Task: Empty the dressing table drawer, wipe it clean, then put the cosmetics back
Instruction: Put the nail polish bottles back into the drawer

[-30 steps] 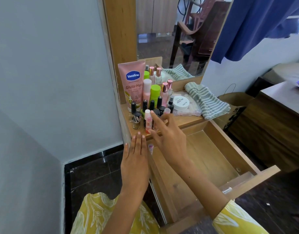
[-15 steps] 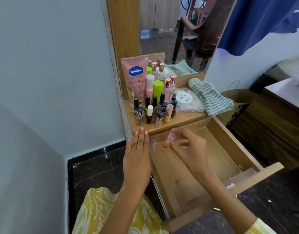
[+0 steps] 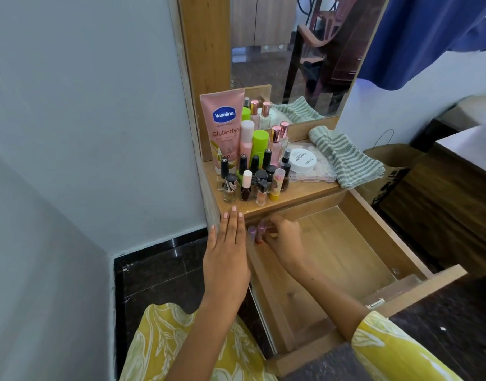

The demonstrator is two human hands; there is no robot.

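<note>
My right hand (image 3: 284, 237) pinches a small pink-capped bottle (image 3: 261, 232) into the open wooden drawer's (image 3: 379, 237) rear-left corner, starting a row; left hand (image 3: 226, 257), fingers straight together, braces its side.

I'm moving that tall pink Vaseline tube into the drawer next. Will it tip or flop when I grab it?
The Vaseline tube stands tall on its narrow cap end, leaning back near the mirror frame, so it probably tips easily. It looks like soft plastic, likely to give under a squeeze. Small bottles crowd its base and may topple.
</note>
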